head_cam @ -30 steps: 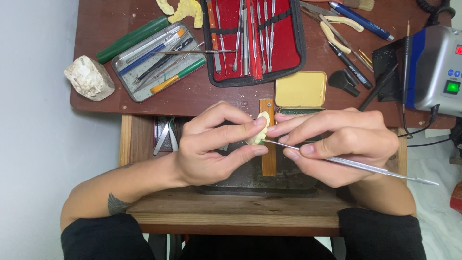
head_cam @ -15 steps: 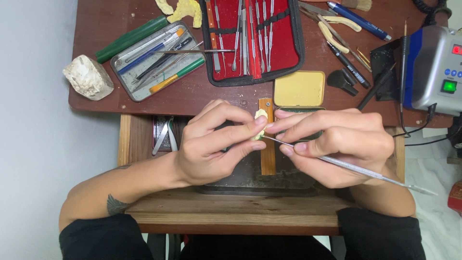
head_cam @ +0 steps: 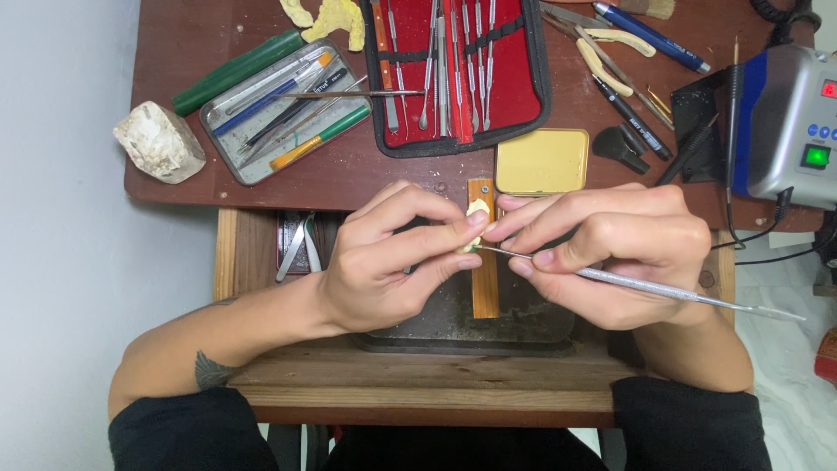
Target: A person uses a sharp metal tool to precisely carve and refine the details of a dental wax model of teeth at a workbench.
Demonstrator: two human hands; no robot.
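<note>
Left hand (head_cam: 384, 262) pinching pale piece (head_cam: 476, 209), raised slightly toward far side; right hand (head_cam: 610, 253) gripping probe (head_cam: 680, 292), tip now beneath piece.

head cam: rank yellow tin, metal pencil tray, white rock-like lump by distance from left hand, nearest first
1. Yellow tin: just above and to the right of the left hand, on the desk edge.
2. Metal pencil tray: farther up, to the upper left.
3. White rock-like lump: farthest, at the desk's left end.

Red-lined tool case (head_cam: 514, 78); yellow tin (head_cam: 541, 160); green handle (head_cam: 237, 71); pale cream piece (head_cam: 476, 209); silver pick (head_cam: 680, 292).
</note>
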